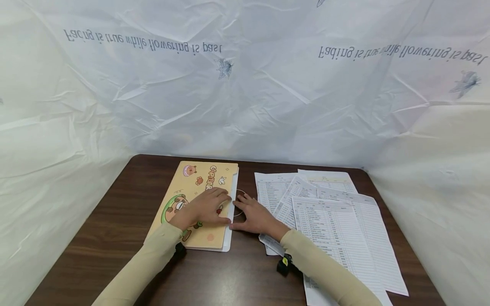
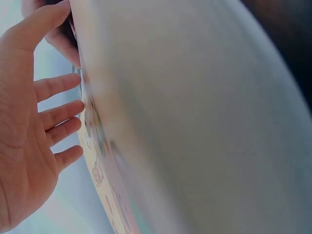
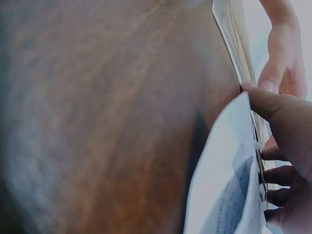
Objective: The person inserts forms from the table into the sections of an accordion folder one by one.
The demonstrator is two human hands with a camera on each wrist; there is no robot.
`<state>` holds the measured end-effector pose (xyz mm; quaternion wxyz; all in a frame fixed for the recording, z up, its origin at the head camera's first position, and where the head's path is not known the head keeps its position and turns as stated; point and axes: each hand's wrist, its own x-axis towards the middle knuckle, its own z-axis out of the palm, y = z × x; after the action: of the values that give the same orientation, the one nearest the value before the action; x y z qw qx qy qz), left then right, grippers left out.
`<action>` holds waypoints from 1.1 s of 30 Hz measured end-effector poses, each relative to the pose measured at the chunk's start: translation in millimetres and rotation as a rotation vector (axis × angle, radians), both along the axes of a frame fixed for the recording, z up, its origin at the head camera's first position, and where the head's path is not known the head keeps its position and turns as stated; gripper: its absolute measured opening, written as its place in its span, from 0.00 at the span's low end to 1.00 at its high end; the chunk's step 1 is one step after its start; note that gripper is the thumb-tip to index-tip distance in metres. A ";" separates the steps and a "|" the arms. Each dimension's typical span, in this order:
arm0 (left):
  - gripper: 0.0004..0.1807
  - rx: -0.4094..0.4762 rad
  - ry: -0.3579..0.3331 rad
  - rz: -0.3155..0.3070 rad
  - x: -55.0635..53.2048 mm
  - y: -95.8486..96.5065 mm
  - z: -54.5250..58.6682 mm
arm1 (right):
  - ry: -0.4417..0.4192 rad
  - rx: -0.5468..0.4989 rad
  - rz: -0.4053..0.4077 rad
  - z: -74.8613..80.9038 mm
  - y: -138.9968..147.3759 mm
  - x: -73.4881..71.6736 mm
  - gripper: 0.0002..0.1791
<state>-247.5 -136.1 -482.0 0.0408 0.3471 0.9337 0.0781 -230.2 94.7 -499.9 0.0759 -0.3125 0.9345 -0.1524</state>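
Observation:
A yellow file folder (image 1: 199, 187) printed with cartoon capybaras lies closed on the table, with a pale inner edge showing along its right side. My left hand (image 1: 206, 206) rests on the cover near that side, fingers extended and touching it in the left wrist view. At the right edge is my right hand (image 1: 256, 214), its thumb touching the edge close to the left thumb and its fingers loosely bent. A thin white elastic loop (image 1: 242, 191) sticks out beside the right fingertips; whether they touch it is unclear.
Several printed sheets (image 1: 321, 225) overlap on the right of the dark brown table (image 1: 103, 212), partly under my right forearm. White sheeting (image 1: 245, 106) with printed lettering hangs behind and on both sides. Each wrist wears a small black device (image 1: 284, 265).

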 end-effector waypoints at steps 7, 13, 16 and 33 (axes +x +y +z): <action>0.46 0.003 0.020 -0.014 -0.1 1.3 -4.0 | -0.010 0.002 0.007 1.4 0.2 0.0 0.51; 0.44 0.014 -0.002 -0.018 1.4 2.1 -1.9 | -0.013 -0.003 0.013 2.2 -0.1 -0.2 0.51; 0.44 0.014 -0.007 -0.021 1.2 2.7 -2.1 | -0.021 -0.005 0.011 3.4 -0.4 -0.2 0.51; 0.44 0.021 0.003 -0.063 2.6 7.2 1.0 | -0.030 0.017 0.016 5.5 -0.8 -0.4 0.51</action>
<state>-244.8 -128.9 -481.0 0.0381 0.3766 0.9216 0.0863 -230.6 93.9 -494.3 0.0935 -0.3173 0.9320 -0.1486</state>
